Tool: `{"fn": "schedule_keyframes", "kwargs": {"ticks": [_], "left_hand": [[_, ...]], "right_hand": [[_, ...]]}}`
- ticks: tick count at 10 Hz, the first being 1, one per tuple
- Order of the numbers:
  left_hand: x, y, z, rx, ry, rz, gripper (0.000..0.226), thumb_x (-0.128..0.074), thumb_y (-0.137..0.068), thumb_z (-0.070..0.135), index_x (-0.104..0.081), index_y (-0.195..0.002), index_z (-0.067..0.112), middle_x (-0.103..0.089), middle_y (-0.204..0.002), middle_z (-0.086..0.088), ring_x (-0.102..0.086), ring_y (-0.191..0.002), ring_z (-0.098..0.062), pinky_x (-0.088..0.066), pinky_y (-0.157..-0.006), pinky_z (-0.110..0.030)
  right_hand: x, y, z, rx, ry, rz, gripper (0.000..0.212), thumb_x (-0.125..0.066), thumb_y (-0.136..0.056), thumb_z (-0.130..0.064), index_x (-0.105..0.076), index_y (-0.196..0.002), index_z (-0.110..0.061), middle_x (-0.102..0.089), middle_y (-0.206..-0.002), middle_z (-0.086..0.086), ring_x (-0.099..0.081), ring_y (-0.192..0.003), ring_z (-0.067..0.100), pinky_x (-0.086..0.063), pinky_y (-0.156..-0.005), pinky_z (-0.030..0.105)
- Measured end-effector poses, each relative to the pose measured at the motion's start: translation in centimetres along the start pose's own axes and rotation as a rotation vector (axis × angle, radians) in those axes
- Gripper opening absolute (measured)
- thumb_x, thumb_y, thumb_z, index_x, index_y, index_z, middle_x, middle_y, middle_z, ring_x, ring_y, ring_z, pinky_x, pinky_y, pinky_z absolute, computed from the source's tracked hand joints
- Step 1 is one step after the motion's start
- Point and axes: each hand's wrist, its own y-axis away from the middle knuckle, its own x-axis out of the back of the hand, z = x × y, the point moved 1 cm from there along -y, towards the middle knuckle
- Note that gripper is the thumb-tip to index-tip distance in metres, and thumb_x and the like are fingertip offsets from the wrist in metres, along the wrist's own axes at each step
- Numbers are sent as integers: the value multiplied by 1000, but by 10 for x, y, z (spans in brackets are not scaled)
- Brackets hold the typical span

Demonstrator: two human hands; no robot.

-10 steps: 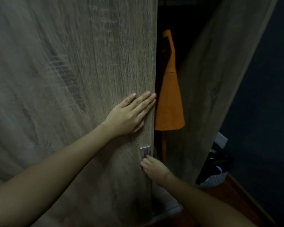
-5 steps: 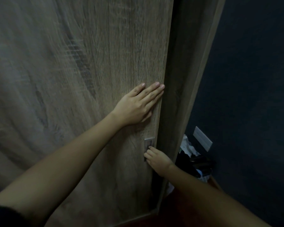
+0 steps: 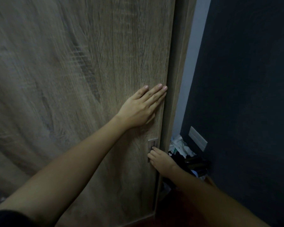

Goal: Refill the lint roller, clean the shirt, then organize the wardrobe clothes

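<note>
A: Left hand [image 3: 139,110]?
B: Flat on the wardrobe door [image 3: 72,79], fingers straight, near its right edge.
A: Right hand [image 3: 161,161]?
B: Lower on the door, fingertips at the metal handle [image 3: 152,142]; grip unclear. Heap of bags [image 3: 182,149] right of door.

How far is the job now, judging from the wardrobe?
Done, apparently: wardrobe door looks shut or nearly, no clothes showing. In hand: left hand presses flat on it, right hand curls fingers at the metal handle. Left: cannot tell; no roller or shirt in view.

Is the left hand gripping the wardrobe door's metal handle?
No, the left hand lies flat on the wardrobe door, above the handle.
</note>
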Motion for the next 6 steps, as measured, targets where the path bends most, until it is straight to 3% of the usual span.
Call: {"fn": "schedule_keyframes", "kwargs": {"ticks": [3, 4, 5, 6], "left_hand": [[-1, -16, 15, 3, 87, -8, 55, -30, -90, 27, -39, -141, 9, -38, -149, -6, -33, -139, -22, -14, -113, -40], [12, -18, 11, 17, 99, -28, 53, -28, -91, 21, -38, -141, 11, -36, -150, -5, -31, -140, -21, -20, -114, -40], [31, -20, 20, 126, 389, -211, 60, -35, -94, 21, -12, -149, 7, -11, -158, -11, -8, -146, -23, -8, -117, -39], [44, -13, 36, 113, 570, -306, 65, -40, -95, 21, -7, -149, 6, -4, -158, -13, -2, -146, -24, -5, -117, -37]], "right_hand": [[-5, 7, 3, -70, -79, -89, 45, -42, -94, -26, -41, -136, -9, -34, -142, 11, -29, -130, 29, -6, -118, 41], [3, 15, 0, -86, -213, -104, 48, -43, -93, -27, -40, -137, -8, -30, -146, 13, -25, -134, 30, -4, -117, 41], [8, 48, 2, -242, -570, -123, 53, -45, -90, -28, -37, -138, -7, -30, -147, 15, -26, -136, 30, -11, -116, 41], [8, 83, 6, -427, -717, -125, 55, -44, -91, -35, -35, -138, -9, -34, -145, 14, -32, -131, 30, -21, -113, 40]]}}
